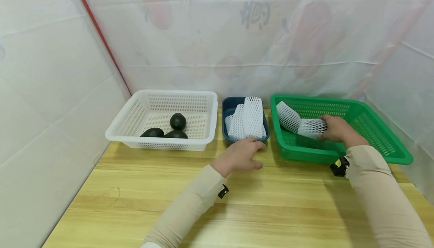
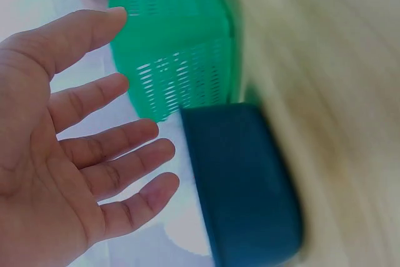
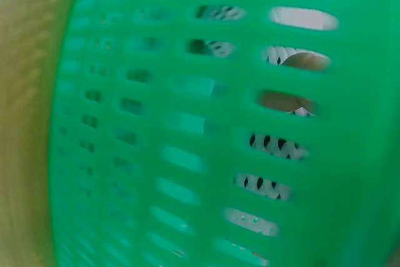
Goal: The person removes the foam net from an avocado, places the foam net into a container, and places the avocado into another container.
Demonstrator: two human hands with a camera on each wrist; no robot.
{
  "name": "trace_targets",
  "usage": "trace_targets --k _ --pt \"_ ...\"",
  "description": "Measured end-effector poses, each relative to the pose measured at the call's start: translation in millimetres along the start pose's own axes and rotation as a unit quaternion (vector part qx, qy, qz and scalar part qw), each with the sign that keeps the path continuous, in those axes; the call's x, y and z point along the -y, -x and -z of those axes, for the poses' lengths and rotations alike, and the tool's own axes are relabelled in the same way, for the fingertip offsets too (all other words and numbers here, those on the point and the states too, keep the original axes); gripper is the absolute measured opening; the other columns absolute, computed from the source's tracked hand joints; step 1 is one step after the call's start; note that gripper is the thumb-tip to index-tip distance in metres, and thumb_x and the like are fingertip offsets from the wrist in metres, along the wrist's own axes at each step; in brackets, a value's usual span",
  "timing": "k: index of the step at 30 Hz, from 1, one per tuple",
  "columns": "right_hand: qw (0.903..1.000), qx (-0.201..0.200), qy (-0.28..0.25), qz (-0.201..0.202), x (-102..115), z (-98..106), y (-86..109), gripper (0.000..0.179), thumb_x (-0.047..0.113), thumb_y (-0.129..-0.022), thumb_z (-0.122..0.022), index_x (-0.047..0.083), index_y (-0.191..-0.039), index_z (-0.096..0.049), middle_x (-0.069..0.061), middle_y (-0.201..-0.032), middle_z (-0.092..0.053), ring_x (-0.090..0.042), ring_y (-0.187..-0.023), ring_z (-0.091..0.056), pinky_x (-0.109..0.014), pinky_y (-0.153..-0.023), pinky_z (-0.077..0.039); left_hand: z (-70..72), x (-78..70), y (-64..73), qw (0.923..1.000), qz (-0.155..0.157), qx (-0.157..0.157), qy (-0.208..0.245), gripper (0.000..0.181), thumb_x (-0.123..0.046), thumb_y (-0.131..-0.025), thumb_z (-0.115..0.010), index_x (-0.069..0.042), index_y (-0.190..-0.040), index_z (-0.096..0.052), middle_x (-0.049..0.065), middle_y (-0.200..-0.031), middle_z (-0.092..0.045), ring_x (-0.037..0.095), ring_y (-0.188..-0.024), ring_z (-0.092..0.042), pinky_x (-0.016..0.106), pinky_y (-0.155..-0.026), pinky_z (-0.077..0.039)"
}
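Note:
Inside the green basket (image 1: 312, 154), my right hand (image 1: 339, 129) grips the right end of a white foam net sleeve (image 1: 308, 127) with a dark avocado showing through its mesh. Another sleeved avocado (image 1: 287, 117) lies to its left, against the basket's left side. In the right wrist view the basket wall (image 3: 350, 154) hides most of the hand and the sleeve. My left hand (image 1: 240, 155) hovers in front of the dark blue container (image 2: 244, 186), fingers spread and palm bare in the left wrist view. White foam sleeves (image 1: 253, 118) lie in that container.
On the left stands a white basket (image 1: 169, 142) with 3 bare dark avocados (image 1: 178, 122) in view. All the containers sit in a row at the back of the wooden table (image 1: 271, 210). Pale sheeting (image 1: 203, 33) hangs behind and at both sides.

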State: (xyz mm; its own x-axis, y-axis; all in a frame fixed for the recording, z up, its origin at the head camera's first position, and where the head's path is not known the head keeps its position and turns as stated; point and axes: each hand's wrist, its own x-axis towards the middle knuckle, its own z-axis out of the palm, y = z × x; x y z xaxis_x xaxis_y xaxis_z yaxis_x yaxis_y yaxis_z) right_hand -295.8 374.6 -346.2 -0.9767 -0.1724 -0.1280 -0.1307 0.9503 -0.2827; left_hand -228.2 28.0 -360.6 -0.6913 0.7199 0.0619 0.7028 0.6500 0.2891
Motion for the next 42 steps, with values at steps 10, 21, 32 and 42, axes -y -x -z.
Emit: trace_targets --k 10,21,32,42 --pt "0.9998 0.003 -0.018 0.001 5.2 4.3 3.5 0.077 0.019 -0.078 -0.072 -0.017 -0.132 -0.030 -0.039 -0.115 -0.043 -0.051 -0.097 -0.046 -0.058 -0.071 -0.041 5.5 2.4 6.8 0.9999 -0.010 -0.006 0.005 0.050 -0.037 -0.083 -0.069 -0.012 -0.125 -0.058 0.002 -0.117 -0.054 0.013 -0.104 -0.050 0.021 -0.087 -0.040" --pt "0.9990 -0.019 -0.015 0.039 21.4 -1.0 15.2 0.076 0.023 -0.079 -0.071 -0.016 -0.133 -0.032 -0.040 -0.115 -0.044 -0.050 -0.099 -0.046 -0.059 -0.077 -0.039 0.9 13.4 27.0 0.9993 -0.002 -0.035 0.016 0.049 -0.037 -0.083 -0.069 -0.014 -0.124 -0.059 0.001 -0.115 -0.055 0.014 -0.100 -0.053 0.027 -0.083 -0.044" --pt "0.9963 -0.054 -0.025 0.062 40.5 5.2 28.0 0.076 0.025 -0.078 -0.073 -0.012 -0.132 -0.036 -0.035 -0.111 -0.048 -0.045 -0.096 -0.047 -0.056 -0.073 -0.041 2.8 25.9 41.5 0.9982 -0.004 -0.050 0.034 0.049 -0.036 -0.083 -0.069 -0.011 -0.124 -0.059 0.003 -0.119 -0.055 0.017 -0.107 -0.051 0.031 -0.089 -0.043" --pt "0.9960 -0.061 -0.016 0.063 59.5 9.1 34.3 0.080 0.030 -0.078 -0.073 -0.010 -0.135 -0.035 -0.031 -0.110 -0.049 -0.042 -0.096 -0.043 -0.055 -0.073 -0.040 2.7 40.1 54.1 0.9962 -0.010 -0.068 0.054 0.047 -0.030 -0.082 -0.071 -0.007 -0.121 -0.059 0.006 -0.116 -0.056 0.020 -0.102 -0.053 0.033 -0.084 -0.045"
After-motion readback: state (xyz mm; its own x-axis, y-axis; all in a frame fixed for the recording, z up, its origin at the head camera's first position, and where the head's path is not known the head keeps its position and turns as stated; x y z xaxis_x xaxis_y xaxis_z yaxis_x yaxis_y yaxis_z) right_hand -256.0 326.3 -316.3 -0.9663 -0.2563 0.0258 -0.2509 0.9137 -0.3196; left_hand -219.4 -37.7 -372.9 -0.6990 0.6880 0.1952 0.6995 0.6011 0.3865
